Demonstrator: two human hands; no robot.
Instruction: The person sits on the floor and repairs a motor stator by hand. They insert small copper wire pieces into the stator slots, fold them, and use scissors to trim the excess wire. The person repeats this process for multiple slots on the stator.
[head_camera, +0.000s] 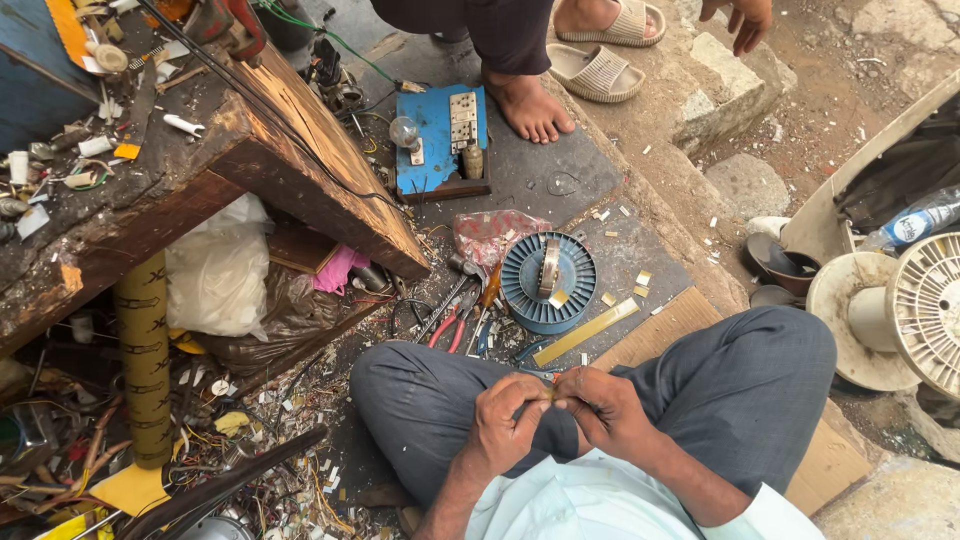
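Tiny piece (551, 396) pinched between both sets of fingertips, right over the lap, between the crossed knees, too small and too covered to name; maybe a scrap of wire or a metal strip, cannot tell. Left hand (508, 420) curled nearly closed, thumb and forefinger clamped on the near end. Right hand (603, 408) likewise curled tight, fingertips meeting the left's, gripping the other end. Held close to the body and high, likely for a good look and a steady pull. Just ahead on the dark mat (560, 170): blue ribbed spool (548, 282) lying flat with a metal ring standing in its middle, a brass-coloured ruler (586, 331) slanting beside it, red-handled pliers (447, 322) and a screwdriver (490, 290) fanned out within easy reach. Cut bits of pale strip scattered about the mat, probably offcuts. Further out, a blue board (437, 140) carrying a bulb and a switch plate, and another person's bare foot (530, 105) planted right next to it, sandals (598, 72) off on the step. Rough wooden bench (300, 160) on the left, cluttered on top, white bag (218, 275) and a yellow roll (146, 360) tucked beneath. Large white reels (925, 310) at the right edge, cut off by the frame. Other person visible only from the shin down plus one dangling hand (742, 20). Floor litter at lower left too tangled to sort.
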